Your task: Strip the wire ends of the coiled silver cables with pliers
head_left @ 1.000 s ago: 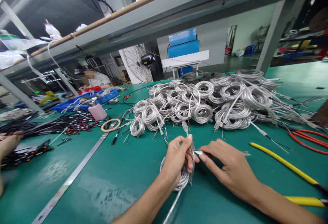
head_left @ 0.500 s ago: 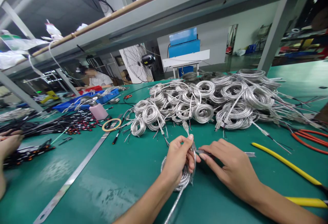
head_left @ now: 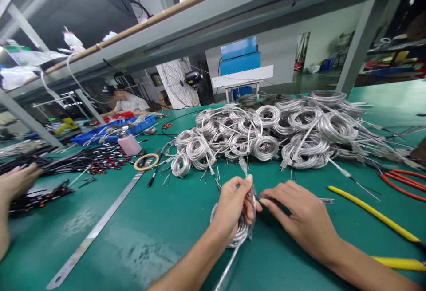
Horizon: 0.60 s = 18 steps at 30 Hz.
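My left hand (head_left: 234, 204) is closed on a clear silver cable (head_left: 229, 264), pinching it near a small grey connector (head_left: 253, 190). The cable's coil (head_left: 239, 237) hangs under that palm, partly covered by the fingers, and its tail runs down toward the bottom edge. Just to the right, my right hand (head_left: 297, 213) pinches a thin flat metal tool (head_left: 328, 201). Its rear end sticks out behind the knuckles and its front lies at the connector; whether it touches cannot be made out. The fingers cover the tool's middle.
Behind my hands lies a heap of coiled silver cables (head_left: 266, 147). A steel ruler (head_left: 100, 226), tape roll (head_left: 146, 162) and pink bottle (head_left: 129, 144) lie left, near black cables (head_left: 93, 158). Another person's hand (head_left: 16, 184) is at far left. Yellow-handled pliers (head_left: 372, 213) lie right.
The view has shifted slightly. My hands keep almost the same pose on the cable and the metal tool. The other person's hand at far left has risen and moved a little right.
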Motion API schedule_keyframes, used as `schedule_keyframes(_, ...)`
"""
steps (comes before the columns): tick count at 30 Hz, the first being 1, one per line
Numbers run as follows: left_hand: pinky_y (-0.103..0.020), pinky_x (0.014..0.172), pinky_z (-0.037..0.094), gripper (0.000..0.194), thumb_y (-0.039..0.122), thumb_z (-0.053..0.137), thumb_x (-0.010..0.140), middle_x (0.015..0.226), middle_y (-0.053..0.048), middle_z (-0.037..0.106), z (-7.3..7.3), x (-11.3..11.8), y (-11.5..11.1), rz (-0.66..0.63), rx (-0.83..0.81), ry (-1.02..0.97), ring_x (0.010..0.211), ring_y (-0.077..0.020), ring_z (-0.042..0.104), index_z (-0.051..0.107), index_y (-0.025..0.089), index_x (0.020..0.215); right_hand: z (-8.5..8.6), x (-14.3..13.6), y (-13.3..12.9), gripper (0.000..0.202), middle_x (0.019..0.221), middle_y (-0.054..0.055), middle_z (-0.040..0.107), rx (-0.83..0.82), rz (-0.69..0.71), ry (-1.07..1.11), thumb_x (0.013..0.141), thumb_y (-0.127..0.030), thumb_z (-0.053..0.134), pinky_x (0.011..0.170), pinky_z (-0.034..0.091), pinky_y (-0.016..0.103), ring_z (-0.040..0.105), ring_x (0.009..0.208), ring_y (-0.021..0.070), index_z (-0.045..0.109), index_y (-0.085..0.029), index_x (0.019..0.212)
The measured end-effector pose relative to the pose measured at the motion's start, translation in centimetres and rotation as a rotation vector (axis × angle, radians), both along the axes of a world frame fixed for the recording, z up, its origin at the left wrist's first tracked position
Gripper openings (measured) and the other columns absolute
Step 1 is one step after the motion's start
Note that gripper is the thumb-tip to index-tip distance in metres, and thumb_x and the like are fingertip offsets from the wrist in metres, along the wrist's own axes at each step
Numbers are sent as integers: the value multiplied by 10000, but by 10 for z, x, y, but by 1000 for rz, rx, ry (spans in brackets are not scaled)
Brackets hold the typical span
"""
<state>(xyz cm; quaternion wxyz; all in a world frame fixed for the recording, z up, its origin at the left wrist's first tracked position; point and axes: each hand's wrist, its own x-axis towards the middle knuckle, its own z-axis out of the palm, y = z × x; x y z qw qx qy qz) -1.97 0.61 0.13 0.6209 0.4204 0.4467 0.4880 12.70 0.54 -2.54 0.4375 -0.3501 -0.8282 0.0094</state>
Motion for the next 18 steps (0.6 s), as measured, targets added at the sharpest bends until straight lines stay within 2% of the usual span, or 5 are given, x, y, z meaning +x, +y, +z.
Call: schedule_keyframes(18, -117, 248, 265, 469, 619, 539, 661, 417, 10, 553, 0, -2, 0, -20, 7, 14, 245, -34, 344, 429, 164, 691, 5, 4, 6, 188, 716, 30, 585, -18, -47, 45, 881, -280, 444, 597, 359, 276, 481, 645, 153, 597, -172, 864)
